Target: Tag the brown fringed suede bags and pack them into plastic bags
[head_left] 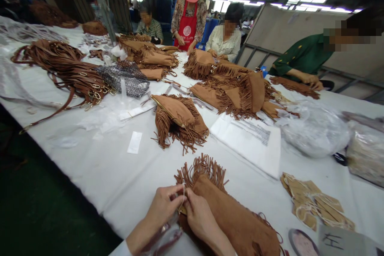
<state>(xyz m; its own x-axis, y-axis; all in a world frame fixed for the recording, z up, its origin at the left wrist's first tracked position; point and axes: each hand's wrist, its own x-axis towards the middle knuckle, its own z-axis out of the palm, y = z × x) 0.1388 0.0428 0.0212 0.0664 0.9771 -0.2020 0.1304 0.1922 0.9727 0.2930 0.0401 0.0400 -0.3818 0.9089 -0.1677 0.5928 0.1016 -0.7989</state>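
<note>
A brown suede fringed bag [231, 204] lies at the table's near edge, its fringe fanned out at the far end. My left hand [165, 204] is closed, pinching a thin white string [184, 192] that loops up beside the bag's zippered edge. Right across from it, my right hand [200, 212] is closed on the bag's corner, with its fingertips close to the string. A bit of gold metal shows beneath the fingers. Under my wrists lies a strap wrapped in clear plastic [163, 240].
Another fringed bag [177, 116] lies ahead, with more piled behind. Brown straps with gold clasps [75, 68] heap at left. A printed white bag [249, 140], clear plastic [315, 128] and tan tags with string [315, 200] lie at right. Several people work around the table.
</note>
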